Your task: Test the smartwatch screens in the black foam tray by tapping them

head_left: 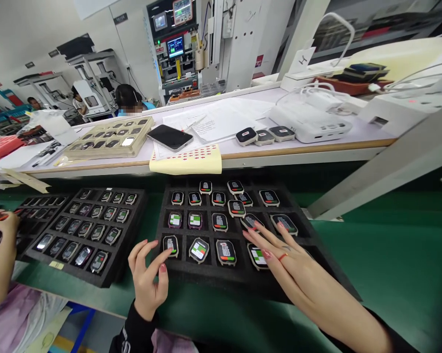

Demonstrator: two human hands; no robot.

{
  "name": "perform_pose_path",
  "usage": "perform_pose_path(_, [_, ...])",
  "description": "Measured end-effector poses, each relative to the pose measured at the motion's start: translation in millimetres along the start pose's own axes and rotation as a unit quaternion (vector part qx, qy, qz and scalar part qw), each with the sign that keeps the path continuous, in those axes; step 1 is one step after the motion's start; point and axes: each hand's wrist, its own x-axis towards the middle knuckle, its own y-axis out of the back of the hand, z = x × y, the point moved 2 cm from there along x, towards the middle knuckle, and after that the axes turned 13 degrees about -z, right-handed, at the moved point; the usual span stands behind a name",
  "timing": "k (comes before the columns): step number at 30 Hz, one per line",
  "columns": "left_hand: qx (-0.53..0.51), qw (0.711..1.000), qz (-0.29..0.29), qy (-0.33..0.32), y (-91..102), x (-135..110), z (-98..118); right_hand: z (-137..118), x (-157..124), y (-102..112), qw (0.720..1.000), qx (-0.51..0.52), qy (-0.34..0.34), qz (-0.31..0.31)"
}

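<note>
A black foam tray (257, 287) holds several square smartwatch bodies without straps, most with lit screens. My left hand (147, 282) is at the tray's front left corner, fingers apart. Its index fingertip is at the edge of a watch body (170, 245); whether it touches cannot be made out. Over the right part of the tray lies my right hand (292, 262), palm down with fingers stretched out. Its fingertips are at a dark-screened watch body (252, 222), and its thumb partly covers another watch body (257, 256) showing green and white blocks. Neither hand grips anything.
Left of my tray stands a second foam tray (109, 274) of watch bodies. A co-worker's hand (8, 223) is farther left. On the raised shelf are a phone (171, 137), a beige tray (133, 151), papers and a white device (309, 122). A slanted metal post (371, 157) rises at right.
</note>
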Motion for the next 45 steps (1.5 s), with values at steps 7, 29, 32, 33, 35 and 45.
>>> perform_pose_path(7, [-0.031,0.998,-0.043,0.018,-1.4,2.0,-1.0,-0.3,0.1,-3.3,1.000,0.001,-0.007,0.001])
perform_pose_path(29, [0.215,0.896,-0.385,0.047,-5.8,128.7,10.6,11.7,-41.1,8.2,0.997,0.018,-0.068,0.041])
perform_pose_path(32, [0.228,0.884,-0.404,0.056,-7.9,138.5,16.7,11.7,-42.6,6.9,0.997,0.024,-0.065,0.044])
perform_pose_path(33, [0.229,0.882,-0.407,0.059,-8.6,140.6,18.1,11.8,-43.4,6.4,0.996,0.027,-0.066,0.045])
perform_pose_path(35, [0.230,0.879,-0.414,0.063,-9.8,143.4,19.9,12.6,-45.7,6.1,0.996,0.032,-0.067,0.048])
perform_pose_path(45, [0.209,0.883,-0.410,0.093,-13.7,143.6,21.1,16.1,-55.3,1.0,0.996,0.019,-0.066,0.063])
